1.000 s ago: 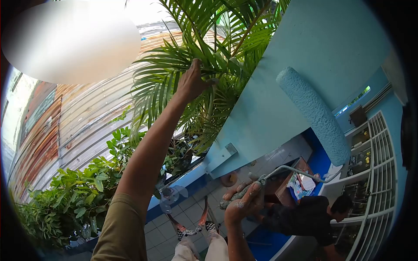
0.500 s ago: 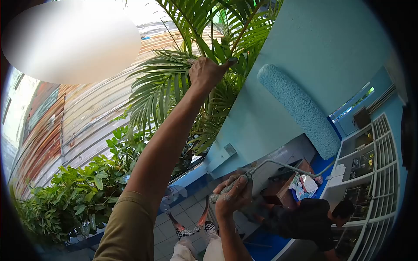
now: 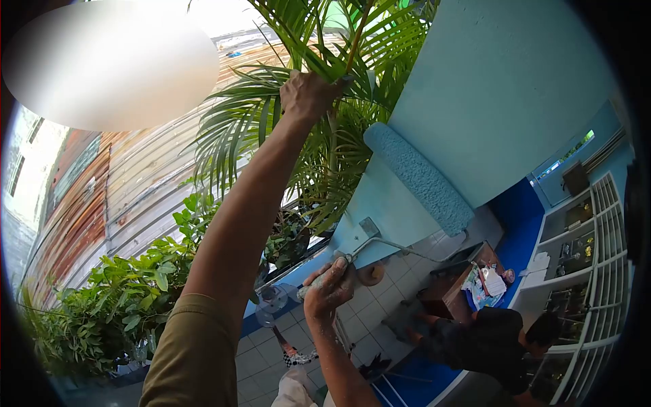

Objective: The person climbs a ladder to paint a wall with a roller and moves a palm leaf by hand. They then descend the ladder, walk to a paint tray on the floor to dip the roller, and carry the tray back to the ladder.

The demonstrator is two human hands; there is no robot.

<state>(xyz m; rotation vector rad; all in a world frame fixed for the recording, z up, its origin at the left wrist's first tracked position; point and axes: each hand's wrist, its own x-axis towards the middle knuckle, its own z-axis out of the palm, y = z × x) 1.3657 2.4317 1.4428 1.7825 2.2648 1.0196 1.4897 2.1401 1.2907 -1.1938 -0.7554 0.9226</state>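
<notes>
My left hand (image 3: 308, 95) reaches up at the end of an olive sleeve (image 3: 193, 349), closed around green palm fronds (image 3: 329, 64), its fingertips partly hidden among leaves. Lower down, my right hand (image 3: 329, 290) grips the worn handle of a paint roller. From that handle a bent metal rod (image 3: 413, 252) runs right toward the roller's fluffy light-blue sleeve (image 3: 420, 180). The sleeve lies slantwise against the light-blue wall (image 3: 502, 88), close to the wall's edge beside the palm.
Leafy plants (image 3: 129, 298) and a rusty corrugated roof (image 3: 142, 190) are on the left. Below are a tiled floor (image 3: 380, 298), a fan (image 3: 271, 298) and a wooden box (image 3: 444, 302) with items on top. A person in dark clothes (image 3: 495, 339) is near the white window grille (image 3: 600, 271).
The roller sleeve has shifted left toward the wall's edge. My right hand has moved left with the handle. My left hand is slightly higher and farther left, and the fronds have shifted.
</notes>
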